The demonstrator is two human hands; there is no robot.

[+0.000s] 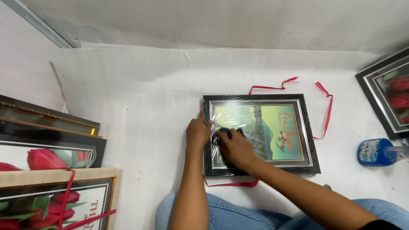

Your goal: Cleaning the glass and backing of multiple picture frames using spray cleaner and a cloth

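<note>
Framed landscape print [272, 134] in shiny plastic wrap lies flat on the white foam sheet [140, 106], left hand [198, 133] spread open bracing its left edge, right hand [235, 148] pressing a dark cloth [226, 133] on the glass; looks rigid, slippery, breakable, so I'd grab the frame edges.

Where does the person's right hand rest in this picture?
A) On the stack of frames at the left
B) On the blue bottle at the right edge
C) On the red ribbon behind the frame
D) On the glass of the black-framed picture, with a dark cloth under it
D: the right hand lies flat on the black-framed picture, pressing a dark cloth, while the left hand steadies the frame's left edge; the blue bottle lies apart.
</note>
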